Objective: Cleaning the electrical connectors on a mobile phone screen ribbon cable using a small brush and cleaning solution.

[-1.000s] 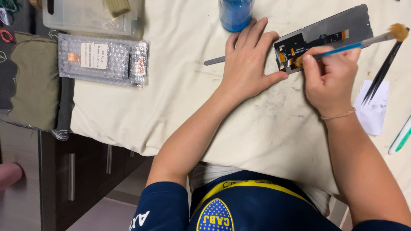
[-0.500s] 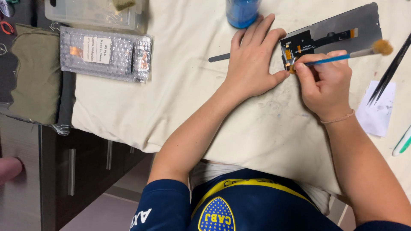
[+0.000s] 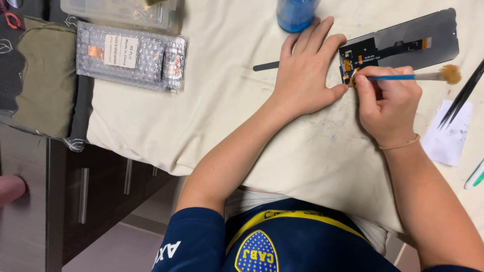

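The phone screen (image 3: pixel 418 38) lies back-side up on the cream cloth (image 3: pixel 212 116), top right of the view. It's a dark grey, long rectangle w/ a black flex strip across it and small orange contacts at its left end.

Left hand (image 3: pixel 307 75) lies flat, palm down, fingers spread and relaxed, gripping nothing; fingertips rest at the screen's left edge, thumb pointing toward the right hand. Right hand (image 3: pixel 388 103) is curled tight around a thin blue brush (image 3: pixel 408 77), pinched btw thumb and fingers. The brush lies roughly level, its tan bristle end out to the right, its other end at the orange contacts. A thin bracelet sits on the right wrist.

Around it: blue bottle (image 3: pixel 296 12) just above the left hand, a dark flat strip (image 3: pixel 266 66) beside that hand, black tweezers (image 3: pixel 461 95) and a white paper scrap (image 3: pixel 448 133) at right. Bubble-wrap packet (image 3: pixel 132 56) and clear plastic box (image 3: pixel 118 11) sit upper left; an olive pad (image 3: pixel 45 80) lies further left. The cloth covers a table w/ dark drawers (image 3: pixel 101 186) below.
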